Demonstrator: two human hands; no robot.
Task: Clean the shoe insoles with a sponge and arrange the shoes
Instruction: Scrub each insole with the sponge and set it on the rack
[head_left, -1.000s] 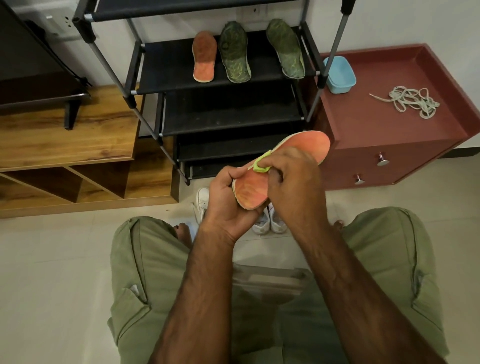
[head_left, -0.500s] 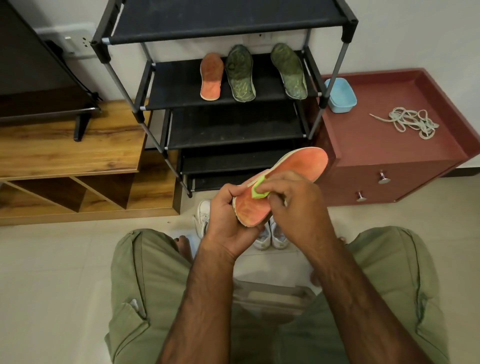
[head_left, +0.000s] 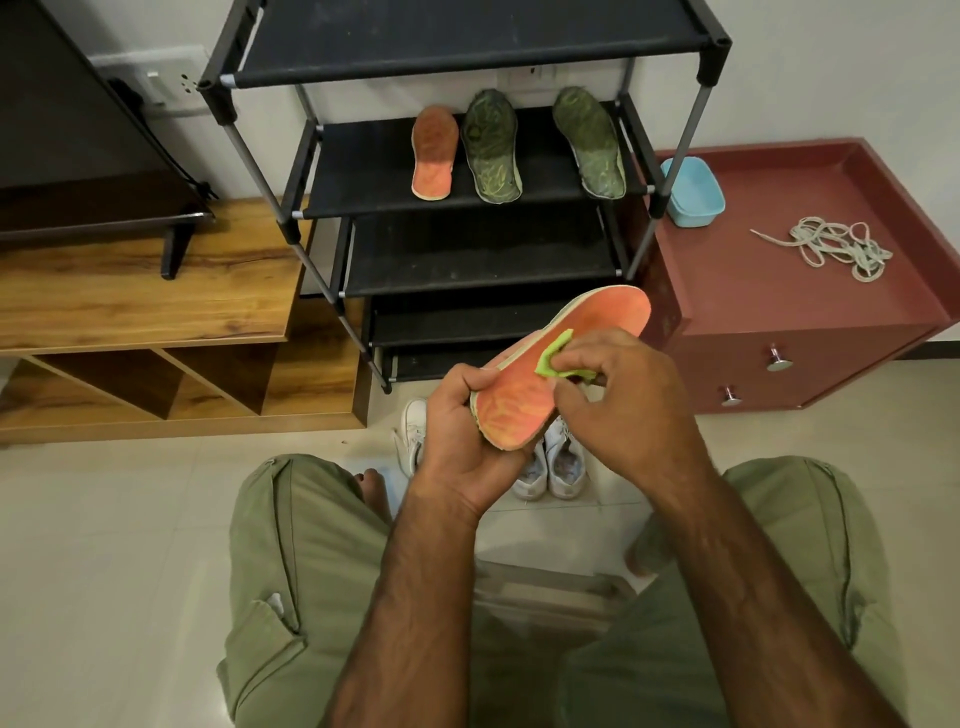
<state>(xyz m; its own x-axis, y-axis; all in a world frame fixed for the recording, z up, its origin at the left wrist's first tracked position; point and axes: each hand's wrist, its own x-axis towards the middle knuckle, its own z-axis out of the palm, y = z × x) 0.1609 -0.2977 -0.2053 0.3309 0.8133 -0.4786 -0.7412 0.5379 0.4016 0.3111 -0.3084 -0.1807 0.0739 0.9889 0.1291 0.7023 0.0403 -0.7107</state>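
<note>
Held insole: You are holding an orange insole (head_left: 609, 318) in the air above your knees, in front of the shoe rack (head_left: 363, 176), with its top face turned up toward you.
Left hand: Your left hand (head_left: 460, 434) is gripping the heel end, with the thumb over the near edge and the fingers curled underneath.
Right hand: Your right hand (head_left: 626, 402) is pinching a green sponge (head_left: 557, 359) and pressing it down on the insole.
Sponge position: The sponge is touching the insole's top face at about mid-length, just beyond your left thumb.
Long axis: The insole is running from the heel at lower left, in your left hand, to the toe at upper right, pointing toward the red cabinet (head_left: 779, 301).
Where the rest lies: The unwiped-looking toe half is lying up and to the right of the sponge, and the heel half is lying down and to the left.
Nearer hand: Your right hand is closer to the toe, so strokes along the axis are probably falling to it while the left steadies.
Shelf: Three insoles, one orange insole (head_left: 435, 153) and two green insoles (head_left: 491, 145), are lying side by side on the rack.
Floor: White shoes (head_left: 563, 462) are waiting under your hands.
</note>
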